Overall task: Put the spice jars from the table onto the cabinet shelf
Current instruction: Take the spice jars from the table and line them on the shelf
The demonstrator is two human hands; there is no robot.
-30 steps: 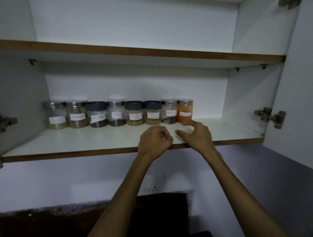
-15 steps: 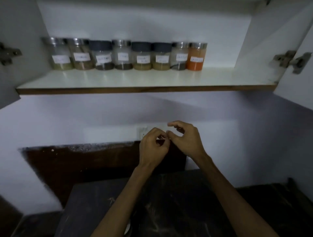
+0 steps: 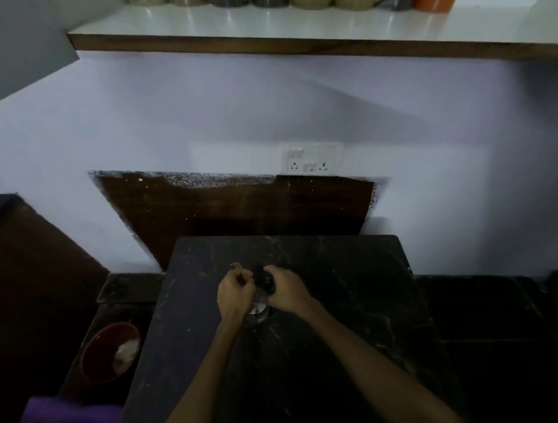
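Note:
A spice jar point(image 3: 262, 297) with a dark lid and a clear glass body stands on the dark marble table point(image 3: 347, 302), near its middle. My right hand point(image 3: 287, 291) wraps around the jar's right side and lid. My left hand point(image 3: 235, 293) is curled against its left side, so most of the jar is hidden. At the top edge, the white cabinet shelf point(image 3: 302, 45) carries a row of several jars, only their bottoms showing, with an orange one point(image 3: 433, 3) at the right end.
A red bowl point(image 3: 110, 351) with something white in it sits on a lower dark surface left of the table. A socket plate point(image 3: 311, 158) is on the wall behind. Something purple point(image 3: 69, 410) shows at the bottom left corner.
The view dropped from the shelf to the table. Both hands came down from the shelf edge and closed around a jar on the table.

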